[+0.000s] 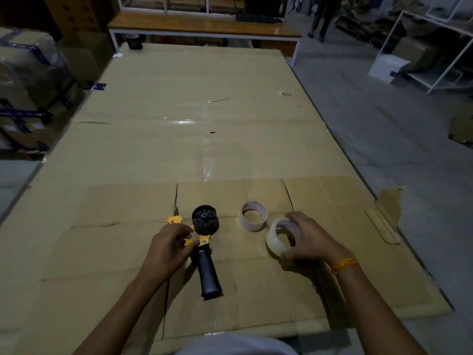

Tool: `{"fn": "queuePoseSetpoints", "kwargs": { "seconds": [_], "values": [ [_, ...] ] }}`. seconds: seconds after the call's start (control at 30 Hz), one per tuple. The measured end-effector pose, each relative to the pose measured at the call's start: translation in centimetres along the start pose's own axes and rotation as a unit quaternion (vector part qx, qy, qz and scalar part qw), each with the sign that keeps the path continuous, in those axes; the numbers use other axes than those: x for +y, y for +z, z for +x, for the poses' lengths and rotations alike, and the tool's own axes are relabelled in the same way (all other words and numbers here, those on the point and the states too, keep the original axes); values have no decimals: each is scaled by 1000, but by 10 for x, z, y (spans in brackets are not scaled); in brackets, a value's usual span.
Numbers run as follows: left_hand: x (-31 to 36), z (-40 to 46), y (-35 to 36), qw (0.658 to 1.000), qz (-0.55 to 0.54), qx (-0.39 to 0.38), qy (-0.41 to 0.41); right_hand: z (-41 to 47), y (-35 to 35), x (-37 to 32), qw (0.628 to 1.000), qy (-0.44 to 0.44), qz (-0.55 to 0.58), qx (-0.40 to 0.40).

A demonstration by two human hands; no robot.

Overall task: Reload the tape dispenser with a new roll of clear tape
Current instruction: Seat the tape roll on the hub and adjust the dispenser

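Work surface: flattened brown cardboard sheets (194, 139) cover a large table, with a smaller unfolded sheet overlapping at the near edge; strips of clear tape shine along the middle seam.
Left hand (169, 248): at 7 o'clock from the centre of the picture, fingers curled and pinching the yellow metal frame of the tape dispenser.
Tape dispenser (204, 248): lies on the near cardboard at 6 o'clock, black handle pointing toward the viewer, its bare black spool hub (205, 221) facing up at the far end.
Right hand (308, 238): at 5 o'clock, fingers wrapped around the far side and thumb on the near side of the new roll, gripping it.
New roll of clear tape (281, 237): held tilted in the right hand, to the right of the dispenser and apart from it.
Empty tape core (253, 216): thin pale ring standing on the cardboard between hub and new roll, just beside the roll.
Right wrist: orange thread band (344, 265).
Far table edge: dark tape roll (134, 41) at 11 o'clock.
Room: dim; wooden bench (204, 26) at 12 o'clock, wrapped boxes (30, 73) at 9 o'clock, white metal racks (435, 55) at 2 o'clock on a grey concrete floor (384, 129).
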State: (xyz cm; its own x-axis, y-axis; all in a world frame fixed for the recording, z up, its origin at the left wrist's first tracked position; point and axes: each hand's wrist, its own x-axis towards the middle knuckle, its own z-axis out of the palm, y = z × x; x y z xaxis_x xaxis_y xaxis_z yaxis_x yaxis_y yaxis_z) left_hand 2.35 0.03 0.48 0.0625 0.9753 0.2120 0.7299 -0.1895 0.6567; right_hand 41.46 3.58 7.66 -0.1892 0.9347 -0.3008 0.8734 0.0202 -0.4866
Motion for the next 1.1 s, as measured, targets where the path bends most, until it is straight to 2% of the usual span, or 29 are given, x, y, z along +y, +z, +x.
{"fn": "queuePoseSetpoints", "kwargs": {
  "seconds": [0.33, 0.53, 0.7, 0.9, 1.1],
  "values": [
    [-8, -18, 10, 996, 1, 91, -7, 17, -22, -51, 990, -137, 37, 10],
    [-8, -34, 18, 995, -11, 81, -57, 61, -20, -89, 981, -189, 31, -15],
    [-4, -45, 21, 994, -15, 72, -80, 96, -4, -119, 973, -228, -22, -36],
    [-15, -42, 12, 994, -27, 73, -80, 115, 23, -148, 964, -241, -97, -66],
    [-26, -33, 3, 996, -55, 44, -48, 114, 38, -162, 966, -224, -119, -55]
  ]
}}
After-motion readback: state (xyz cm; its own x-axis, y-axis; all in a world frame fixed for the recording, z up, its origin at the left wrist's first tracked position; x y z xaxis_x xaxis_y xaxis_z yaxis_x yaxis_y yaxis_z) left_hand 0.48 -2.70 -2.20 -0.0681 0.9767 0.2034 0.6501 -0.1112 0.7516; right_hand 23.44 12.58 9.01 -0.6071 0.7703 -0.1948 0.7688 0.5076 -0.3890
